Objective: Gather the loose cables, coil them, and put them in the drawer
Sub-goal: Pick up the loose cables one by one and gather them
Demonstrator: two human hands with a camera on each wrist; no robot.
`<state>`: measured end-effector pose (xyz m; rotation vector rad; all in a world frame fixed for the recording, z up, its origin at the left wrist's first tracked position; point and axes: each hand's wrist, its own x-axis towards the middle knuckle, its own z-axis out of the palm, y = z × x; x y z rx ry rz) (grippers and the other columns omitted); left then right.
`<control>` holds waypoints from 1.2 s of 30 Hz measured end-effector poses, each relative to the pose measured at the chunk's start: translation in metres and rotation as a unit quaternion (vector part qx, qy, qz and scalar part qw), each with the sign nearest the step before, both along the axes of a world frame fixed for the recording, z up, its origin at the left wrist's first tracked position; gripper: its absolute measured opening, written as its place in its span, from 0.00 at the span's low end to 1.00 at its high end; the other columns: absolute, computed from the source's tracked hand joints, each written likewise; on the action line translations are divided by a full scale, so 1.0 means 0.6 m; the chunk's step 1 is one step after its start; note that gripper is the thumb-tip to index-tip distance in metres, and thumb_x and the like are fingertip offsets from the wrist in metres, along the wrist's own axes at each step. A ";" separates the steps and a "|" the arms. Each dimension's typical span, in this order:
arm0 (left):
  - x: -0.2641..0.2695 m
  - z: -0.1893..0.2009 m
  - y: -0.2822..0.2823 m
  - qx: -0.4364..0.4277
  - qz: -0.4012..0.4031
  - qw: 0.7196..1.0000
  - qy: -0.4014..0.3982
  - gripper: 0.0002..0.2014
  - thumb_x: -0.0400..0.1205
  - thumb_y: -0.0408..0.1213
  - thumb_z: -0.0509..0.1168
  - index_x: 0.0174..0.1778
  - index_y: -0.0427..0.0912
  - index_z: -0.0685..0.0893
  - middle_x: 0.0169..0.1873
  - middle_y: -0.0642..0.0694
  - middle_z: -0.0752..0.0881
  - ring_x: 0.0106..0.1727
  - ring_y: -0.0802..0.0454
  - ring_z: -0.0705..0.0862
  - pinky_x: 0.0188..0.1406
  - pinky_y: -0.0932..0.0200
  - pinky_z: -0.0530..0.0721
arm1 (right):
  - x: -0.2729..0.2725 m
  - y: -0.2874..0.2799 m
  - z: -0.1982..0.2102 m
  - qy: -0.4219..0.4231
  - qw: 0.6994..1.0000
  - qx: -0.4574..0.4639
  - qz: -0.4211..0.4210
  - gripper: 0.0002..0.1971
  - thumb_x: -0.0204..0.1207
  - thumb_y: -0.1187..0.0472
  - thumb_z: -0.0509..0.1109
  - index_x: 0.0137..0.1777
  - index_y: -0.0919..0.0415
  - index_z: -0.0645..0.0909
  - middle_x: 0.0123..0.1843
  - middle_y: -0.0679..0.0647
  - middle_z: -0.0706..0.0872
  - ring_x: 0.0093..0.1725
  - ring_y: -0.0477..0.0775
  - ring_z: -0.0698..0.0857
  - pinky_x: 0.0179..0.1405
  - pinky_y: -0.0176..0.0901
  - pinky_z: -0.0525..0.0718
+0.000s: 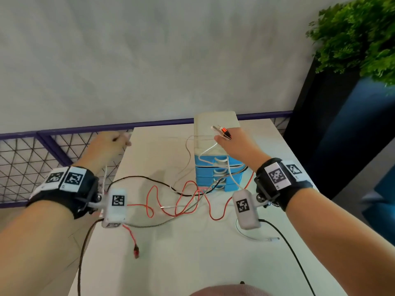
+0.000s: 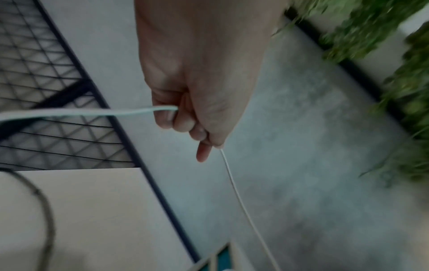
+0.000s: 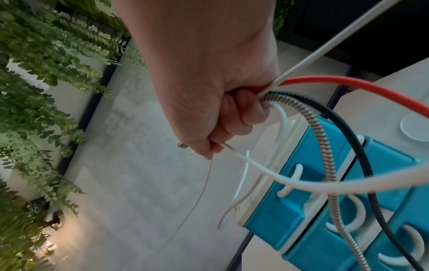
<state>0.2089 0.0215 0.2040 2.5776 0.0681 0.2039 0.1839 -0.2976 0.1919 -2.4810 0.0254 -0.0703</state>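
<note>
My right hand (image 1: 229, 138) is raised in front of the drawer unit (image 1: 215, 154) and grips a bundle of cable ends (image 1: 222, 131): red, black, braided grey and white cables (image 3: 299, 95) run out of the fist. My left hand (image 1: 111, 144) is held up at the table's left edge and pinches a thin white cable (image 2: 92, 111) that stretches toward the right hand. The red cable (image 1: 183, 201) and the black cable (image 1: 149, 180) trail in loops over the white table (image 1: 192, 253). All of the unit's blue drawers (image 3: 301, 210) look closed.
A purple wire-mesh rail (image 1: 42, 150) runs behind and left of the table. Green plants (image 1: 359, 35) over a dark panel stand at the right. A loose white cable end (image 1: 271, 239) and a red plug (image 1: 136, 252) lie on the table near me.
</note>
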 end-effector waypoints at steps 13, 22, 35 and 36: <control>0.034 0.025 -0.023 0.093 -0.085 0.981 -0.150 0.12 0.86 0.44 0.57 0.56 0.49 0.86 0.40 0.47 0.80 0.42 0.41 0.80 0.51 0.44 0.78 | -0.010 0.009 -0.009 0.029 0.999 0.043 0.001 0.21 0.82 0.46 0.62 0.34 0.60 0.77 0.27 0.50 0.73 0.25 0.49 0.72 0.26 0.39 0.70; -0.014 -0.086 -0.066 0.017 -0.155 0.971 0.180 0.10 0.85 0.38 0.58 0.44 0.44 0.85 0.43 0.46 0.88 0.42 0.49 0.87 0.37 0.58 0.80 | -0.018 -0.005 0.006 0.100 0.951 0.294 0.011 0.13 0.86 0.56 0.56 0.47 0.60 0.79 0.27 0.49 0.68 0.21 0.46 0.66 0.18 0.35 0.67; -0.153 -0.265 -0.347 0.084 -0.513 0.768 0.374 0.17 0.80 0.41 0.63 0.66 0.46 0.82 0.63 0.47 0.85 0.60 0.52 0.84 0.64 0.59 0.80 | -0.031 -0.055 0.018 0.093 0.937 0.329 0.071 0.13 0.88 0.57 0.52 0.42 0.59 0.71 0.26 0.49 0.71 0.24 0.49 0.74 0.29 0.40 0.78; -0.158 -0.280 -0.365 0.089 -0.520 0.779 0.338 0.17 0.79 0.40 0.62 0.64 0.46 0.82 0.62 0.45 0.84 0.60 0.49 0.83 0.63 0.56 0.80 | -0.034 -0.057 0.016 0.095 0.938 0.325 0.072 0.13 0.88 0.57 0.52 0.42 0.59 0.71 0.26 0.50 0.71 0.25 0.49 0.74 0.29 0.39 0.78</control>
